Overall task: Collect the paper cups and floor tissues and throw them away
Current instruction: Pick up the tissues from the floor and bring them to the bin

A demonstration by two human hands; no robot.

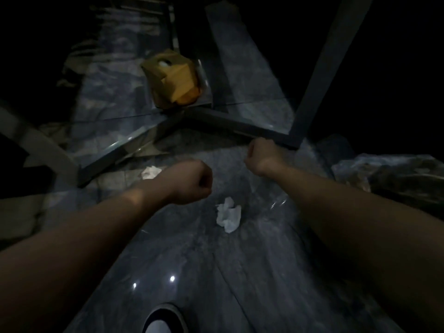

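The scene is dim, and both bare forearms reach forward over a glossy grey marbled floor (197,272); the left hand (192,182) is curled into a closed fist with the knuckles turned down, and nothing can be seen inside it; the right hand (260,156) is likewise clenched, held a little farther out, and a faint sheen of clear plastic (276,203) seems to hang below it — whether the fingers are pinching that film I cannot tell in this light. One crumpled white tissue (228,215) lies on the floor between the two forearms, just below and to the right of the left fist, not touched by either hand; a second crumpled tissue (151,172) lies farther out, partly hidden behind the left wrist and near the foot of a dark metal frame (134,143). Beyond that frame a yellow-brown cardboard box (175,80) sits tilted on the floor; a dark upright leg (319,75) rises at the right. At far right lies a heap of crinkled clear plastic (389,171); at the bottom edge — a shoe toe (163,320).
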